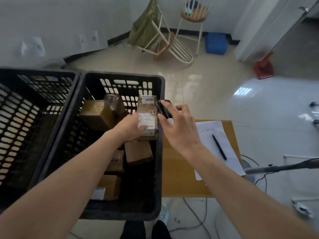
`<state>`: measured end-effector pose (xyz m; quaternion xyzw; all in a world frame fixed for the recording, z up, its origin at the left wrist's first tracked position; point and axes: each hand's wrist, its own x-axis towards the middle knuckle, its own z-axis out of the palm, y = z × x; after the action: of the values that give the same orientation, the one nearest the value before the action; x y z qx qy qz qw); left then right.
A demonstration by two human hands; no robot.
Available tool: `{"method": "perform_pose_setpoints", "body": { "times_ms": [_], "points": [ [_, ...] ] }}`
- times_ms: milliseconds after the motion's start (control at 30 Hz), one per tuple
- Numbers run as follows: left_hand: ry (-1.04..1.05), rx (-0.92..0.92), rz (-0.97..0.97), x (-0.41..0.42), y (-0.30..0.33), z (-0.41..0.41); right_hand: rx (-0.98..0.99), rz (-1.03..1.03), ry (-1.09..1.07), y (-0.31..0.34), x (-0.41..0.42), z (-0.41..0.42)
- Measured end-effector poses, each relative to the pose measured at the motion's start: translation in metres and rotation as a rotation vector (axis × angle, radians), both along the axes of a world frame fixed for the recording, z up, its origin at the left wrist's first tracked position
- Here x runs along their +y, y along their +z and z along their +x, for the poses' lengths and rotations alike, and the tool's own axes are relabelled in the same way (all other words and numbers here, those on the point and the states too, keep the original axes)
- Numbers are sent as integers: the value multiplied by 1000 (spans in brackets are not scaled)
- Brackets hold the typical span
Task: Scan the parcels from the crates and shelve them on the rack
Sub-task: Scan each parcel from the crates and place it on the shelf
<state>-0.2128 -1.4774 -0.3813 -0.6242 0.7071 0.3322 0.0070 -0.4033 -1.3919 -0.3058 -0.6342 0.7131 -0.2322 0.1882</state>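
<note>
pen [219, 146] on paper [215, 135], toppled chair [165, 44]

Black lattice-walled crate [120, 87], full of brown cardboard parcels; the top parcel [146, 109] carries white labels with black print, one reading 0836. Right of the crate, a tan board [179, 178] under white paper [222, 152] and a black pen [219, 146]. Beyond the crate: olive-green cloth [145, 26], blue bin [215, 43], red dustpan [263, 69], glossy cream floor [198, 80].

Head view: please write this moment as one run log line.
left hand: holds labelled parcel over right crate | right hand: grips scanner beside label | stage: scanning, not shelved
</note>
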Motion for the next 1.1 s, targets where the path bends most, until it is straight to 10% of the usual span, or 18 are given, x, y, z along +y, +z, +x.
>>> {"method": "perform_pose_setpoints", "body": {
  "times_ms": [433,1100],
  "points": [
    [594,671,572,-7,-36,4,-57,-3,-16,-6,-7,3],
    [460,1104,147,41,57,85,-145,103,270,34,23,32]
  ]
}}
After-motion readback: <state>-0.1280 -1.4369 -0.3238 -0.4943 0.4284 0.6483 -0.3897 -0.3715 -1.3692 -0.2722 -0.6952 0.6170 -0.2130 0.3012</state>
